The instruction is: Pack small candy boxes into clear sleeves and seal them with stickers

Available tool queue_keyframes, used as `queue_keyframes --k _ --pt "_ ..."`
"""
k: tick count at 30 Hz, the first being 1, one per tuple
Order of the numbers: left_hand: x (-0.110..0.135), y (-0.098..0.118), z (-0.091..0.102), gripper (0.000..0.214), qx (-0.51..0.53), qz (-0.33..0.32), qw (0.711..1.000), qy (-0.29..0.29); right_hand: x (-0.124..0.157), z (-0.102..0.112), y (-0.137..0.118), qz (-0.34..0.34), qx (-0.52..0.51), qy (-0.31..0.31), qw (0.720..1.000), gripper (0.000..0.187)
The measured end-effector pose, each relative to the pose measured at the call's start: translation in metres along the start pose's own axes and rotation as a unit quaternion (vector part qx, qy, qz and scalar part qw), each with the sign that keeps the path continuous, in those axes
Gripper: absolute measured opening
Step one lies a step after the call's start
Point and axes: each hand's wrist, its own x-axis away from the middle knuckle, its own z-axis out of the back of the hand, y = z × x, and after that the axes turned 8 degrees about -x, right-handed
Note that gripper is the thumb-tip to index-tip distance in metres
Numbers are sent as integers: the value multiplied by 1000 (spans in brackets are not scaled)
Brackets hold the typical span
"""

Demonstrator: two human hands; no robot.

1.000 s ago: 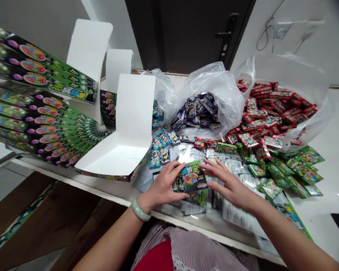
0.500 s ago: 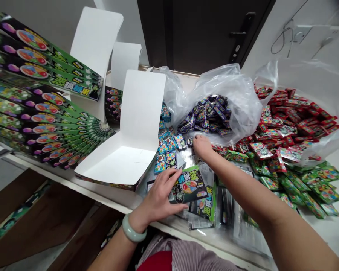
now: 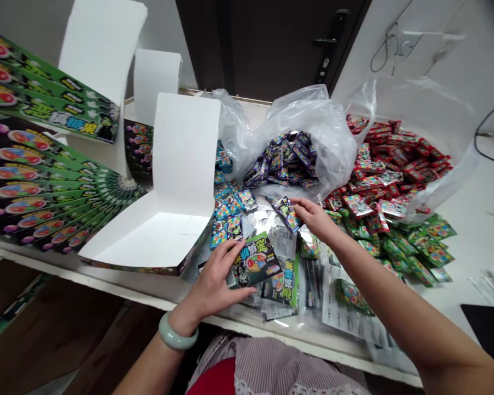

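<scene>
My left hand (image 3: 214,280), wearing a pale green bangle, holds a black-and-green printed candy package (image 3: 255,260) by its left end, thumb along the lower edge and fingers along the upper one. Whether it is a box or a pouch I cannot tell. My right hand (image 3: 313,216) is closed on purple candy packets (image 3: 287,213), held just above the table. Beyond it, a heap of purple packets (image 3: 282,159) spills from a clear plastic bag (image 3: 333,137). Blue packets (image 3: 226,206) lie left of the right hand. Another black-and-green package (image 3: 280,285) lies below the held one.
An open white-lined carton (image 3: 148,236) stands at the left, beside fanned printed cartons (image 3: 37,186). Red packets (image 3: 399,159) fill a clear bag on the right, with green packets (image 3: 420,247) before it. Clear plastic sleeves (image 3: 313,285) lie near the table's front edge (image 3: 271,336).
My right hand has drawn back from the purple heap toward me, bringing purple candy packets with it. My left hand keeps its hold on the package. The view has turned right.
</scene>
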Motion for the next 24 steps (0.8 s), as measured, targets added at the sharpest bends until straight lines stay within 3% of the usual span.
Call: queue_keyframes --k 3,6,10,12,14,18,22,24 --pt "-2 2 -1 91 -5 -12 1000 -7 32 23 5 -31 -109 -14 993 41" --pt "-6 6 -2 87 -10 -17 1000 -11 49 46 14 -42 -132 -79 987 41" --pt "-14 16 -7 86 -18 -24 999 -20 41 67 27 -28 -29 -202 979 26" --pt "-18 19 -10 87 -23 -32 999 -23 32 72 31 2 54 -230 972 17" --pt "-21 21 -13 87 -25 -40 999 -27 31 73 32 30 117 -187 975 17" --pt "-20 16 -16 88 -39 -36 998 -31 56 63 34 19 204 -19 979 31" --pt "-21 13 -18 88 -50 -34 998 -31 90 41 41 -14 257 17 966 76" --pt "-23 15 -18 89 -48 -50 997 -38 97 35 41 -20 257 35 966 75"
